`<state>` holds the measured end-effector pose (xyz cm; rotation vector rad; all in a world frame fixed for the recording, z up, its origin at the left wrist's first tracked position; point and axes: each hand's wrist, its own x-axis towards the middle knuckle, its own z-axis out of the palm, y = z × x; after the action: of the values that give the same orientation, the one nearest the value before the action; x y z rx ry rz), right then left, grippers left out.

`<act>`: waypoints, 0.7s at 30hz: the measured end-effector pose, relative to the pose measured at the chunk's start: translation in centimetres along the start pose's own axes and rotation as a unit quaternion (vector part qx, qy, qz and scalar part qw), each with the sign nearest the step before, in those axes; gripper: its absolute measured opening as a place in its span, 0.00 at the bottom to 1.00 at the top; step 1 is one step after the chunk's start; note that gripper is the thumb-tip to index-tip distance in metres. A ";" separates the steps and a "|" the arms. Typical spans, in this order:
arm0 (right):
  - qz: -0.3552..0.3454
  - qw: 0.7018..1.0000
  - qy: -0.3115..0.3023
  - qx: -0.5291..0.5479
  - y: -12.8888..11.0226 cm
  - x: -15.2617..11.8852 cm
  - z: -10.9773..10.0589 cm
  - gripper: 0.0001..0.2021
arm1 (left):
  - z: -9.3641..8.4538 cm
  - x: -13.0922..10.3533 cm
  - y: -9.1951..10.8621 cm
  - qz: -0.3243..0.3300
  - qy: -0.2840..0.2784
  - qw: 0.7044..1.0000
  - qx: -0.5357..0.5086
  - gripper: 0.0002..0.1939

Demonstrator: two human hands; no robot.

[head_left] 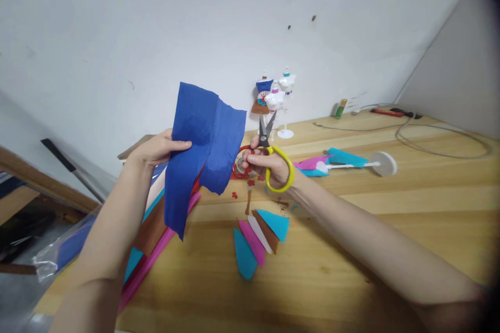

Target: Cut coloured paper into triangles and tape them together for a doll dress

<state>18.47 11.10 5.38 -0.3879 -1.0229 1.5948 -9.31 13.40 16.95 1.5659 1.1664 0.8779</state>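
Note:
My left hand [161, 146] pinches a piece of dark blue crepe paper [195, 135] at its left edge, thumb on the front. The paper hangs in the air, creased down the middle, with a long strip drooping at its lower left. In my right hand [269, 164] are scissors [264, 135] with dark blades and a yellow handle loop. Their blades point up and stand apart, to the right of the paper and not touching it. Red loops show by my right fingers; whether they belong to the scissors I cannot tell.
Cut petal-shaped pieces [258, 239] in blue, pink, white and brown lie on the wooden table [351, 250]. Long coloured sheets [152, 229] lie at left. Small dress forms [286, 83] stand by the wall; another stand [383, 163] lies on its side. A grey cable [441, 150] curls at right.

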 end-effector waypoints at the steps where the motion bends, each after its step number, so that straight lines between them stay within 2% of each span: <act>1: -0.004 1.000 0.007 -0.012 0.2 0.1 -0.1 0.28 | 0.1 -0.1 0.0 -0.001 -0.003 1.000 0.001 0.26; 5: 0.013 0.999 0.021 -0.035 1.3 0.4 -0.6 0.31 | 0.3 -0.5 0.1 0.023 -0.009 1.000 -0.003 0.28; 10: 0.071 0.997 -0.023 0.020 1.8 0.1 -0.1 0.35 | 1.0 -1.0 0.2 0.036 -0.027 0.999 -0.021 0.26; 14: 0.065 0.997 -0.037 0.024 1.6 -0.3 0.7 0.37 | 1.5 -0.8 -0.1 0.021 -0.040 0.998 -0.032 0.23; 18: 0.058 0.998 -0.026 -0.002 1.5 -0.4 0.4 0.33 | 1.0 0.0 -0.5 0.000 -0.055 0.998 -0.004 0.22; 21: 0.040 0.998 0.011 -0.053 1.6 -0.1 -0.3 0.31 | 0.0 0.6 -1.0 -0.015 -0.052 0.998 0.023 0.20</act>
<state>17.72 11.16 3.97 -0.5225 -1.0903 1.6085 -9.37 14.05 16.03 1.6082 1.1408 0.7463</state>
